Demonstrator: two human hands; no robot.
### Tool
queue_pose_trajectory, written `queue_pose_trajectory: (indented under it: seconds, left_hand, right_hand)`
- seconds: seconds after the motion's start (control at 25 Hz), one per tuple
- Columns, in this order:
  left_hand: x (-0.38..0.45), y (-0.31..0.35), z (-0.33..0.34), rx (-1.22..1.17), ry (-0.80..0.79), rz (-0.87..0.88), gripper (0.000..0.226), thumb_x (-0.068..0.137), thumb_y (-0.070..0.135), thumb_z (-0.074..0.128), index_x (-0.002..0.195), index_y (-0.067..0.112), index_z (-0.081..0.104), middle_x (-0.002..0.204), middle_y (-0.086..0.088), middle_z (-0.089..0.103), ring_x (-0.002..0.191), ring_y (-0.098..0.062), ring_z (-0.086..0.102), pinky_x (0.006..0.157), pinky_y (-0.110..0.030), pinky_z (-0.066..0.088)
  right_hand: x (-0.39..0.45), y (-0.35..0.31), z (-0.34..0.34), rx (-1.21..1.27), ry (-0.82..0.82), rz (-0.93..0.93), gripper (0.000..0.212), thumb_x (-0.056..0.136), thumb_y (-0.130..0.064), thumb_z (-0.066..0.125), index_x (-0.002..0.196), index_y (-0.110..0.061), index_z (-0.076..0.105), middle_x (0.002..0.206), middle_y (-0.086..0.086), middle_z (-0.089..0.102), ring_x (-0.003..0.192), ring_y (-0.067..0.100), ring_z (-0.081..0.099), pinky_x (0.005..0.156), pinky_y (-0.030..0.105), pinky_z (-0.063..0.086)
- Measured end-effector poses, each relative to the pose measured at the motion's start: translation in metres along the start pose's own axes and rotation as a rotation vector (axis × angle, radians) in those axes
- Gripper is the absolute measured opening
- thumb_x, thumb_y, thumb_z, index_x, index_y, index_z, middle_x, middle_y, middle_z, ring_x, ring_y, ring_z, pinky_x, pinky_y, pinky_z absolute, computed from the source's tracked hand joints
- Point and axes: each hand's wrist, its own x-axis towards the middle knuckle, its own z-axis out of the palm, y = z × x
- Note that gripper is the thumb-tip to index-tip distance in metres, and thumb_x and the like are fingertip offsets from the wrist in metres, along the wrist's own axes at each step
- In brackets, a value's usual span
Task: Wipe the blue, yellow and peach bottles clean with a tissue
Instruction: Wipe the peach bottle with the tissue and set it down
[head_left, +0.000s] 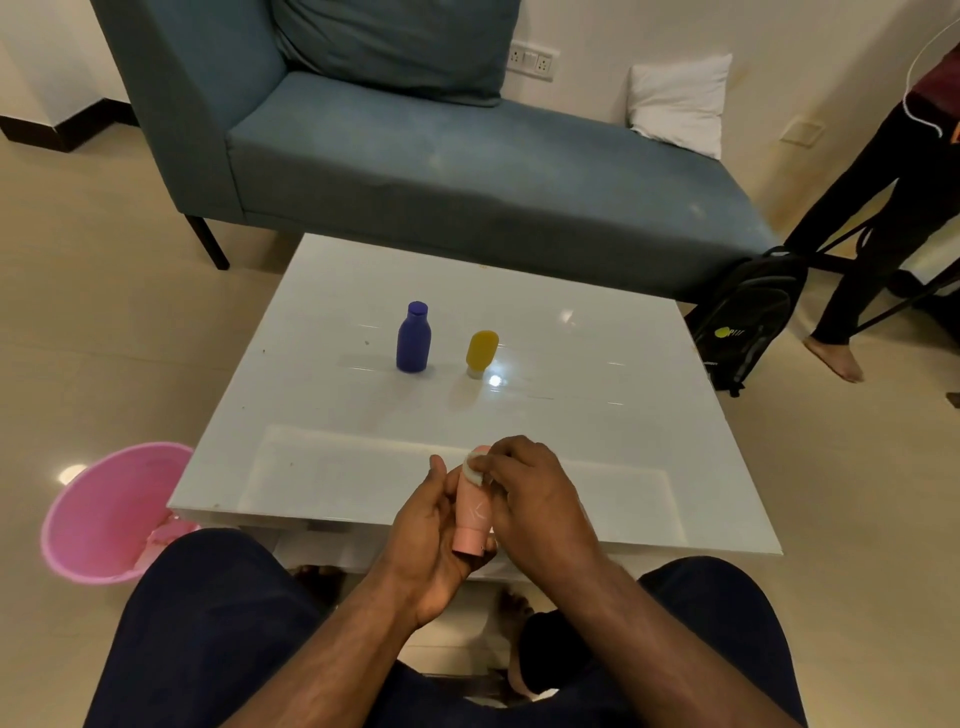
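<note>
Left hand: the left hand (431, 525) is held above the near edge of the table, its fingers curled round the peach bottle from the left and from beneath.
Right hand: the right hand (530, 499) is laid over the bottle from the right; a small wad of tissue (474, 470) is pinched between its thumb and fingertips and pressed against the bottle's upper end.
Peach bottle: the peach bottle (471, 519) is gripped between both hands, tilted, with its cap end pointed down toward the left palm and its far end under the right fingertips.
Blue bottle: the blue bottle (413, 338) is stood upright on the white table (597, 364), well beyond the fingertips and slightly to their left.
Yellow bottle: the yellow bottle (481, 353) is stood on its cap, near the blue one's right side, straight ahead of the fingers; the two are not touching.
Pink bin: a pink bin (109, 514) is seen on the floor, left of the left hand, beside the table corner.
</note>
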Motion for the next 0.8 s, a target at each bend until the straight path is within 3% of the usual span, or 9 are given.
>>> queue_pose_trajectory:
  seconds: [0.12,0.28,0.44,0.6,0.8]
  left_hand:
    - [-0.001,-0.002,0.000,0.037,0.026,0.007,0.062,0.097,0.060,0.041,0.128,0.013,0.067,0.115,-0.021,0.062,0.093,-0.030,0.055,0.073,-0.040,0.047]
    - [-0.003,-0.002,0.000,0.040,0.016,0.000,0.063,0.097,0.060,0.041,0.125,0.010,0.068,0.115,-0.021,0.064,0.104,-0.034,0.055,0.086,-0.046,0.043]
    - [-0.004,-0.002,0.000,0.070,0.049,-0.024,0.055,0.100,0.051,0.044,0.133,0.010,0.061,0.105,-0.017,0.064,0.085,-0.025,0.060,0.064,-0.037,0.049]
    - [-0.008,-0.005,0.007,0.080,0.035,-0.078,0.059,0.097,0.055,0.046,0.131,0.010,0.063,0.113,-0.022,0.066,0.098,-0.032,0.058,0.066,-0.038,0.048]
    - [-0.008,0.002,0.006,0.052,0.061,-0.091,0.055,0.103,0.049,0.041,0.131,0.005,0.057,0.097,-0.018,0.073,0.076,-0.023,0.062,0.058,-0.032,0.049]
  right_hand:
    - [0.016,0.013,-0.004,0.030,0.089,0.141,0.028,0.083,-0.005,0.065,0.109,-0.016,0.069,0.105,0.001,0.061,0.097,0.018,0.056,0.088,0.032,0.050]
    - [0.003,-0.003,-0.002,-0.078,-0.005,-0.075,0.031,0.076,-0.009,0.074,0.106,-0.015,0.070,0.103,0.002,0.063,0.094,0.019,0.054,0.080,0.024,0.046]
    - [0.017,0.018,-0.008,-0.015,0.092,0.104,0.030,0.082,-0.001,0.065,0.108,-0.016,0.070,0.106,0.002,0.064,0.100,0.020,0.056,0.086,0.023,0.043]
    - [0.006,0.009,-0.006,0.037,0.072,0.011,0.031,0.082,-0.002,0.065,0.110,-0.015,0.070,0.108,0.002,0.064,0.102,0.020,0.055,0.088,0.032,0.049]
    - [0.018,0.019,-0.012,0.094,0.138,0.073,0.026,0.084,0.001,0.061,0.104,-0.012,0.071,0.100,0.002,0.064,0.093,0.018,0.059,0.085,0.035,0.052]
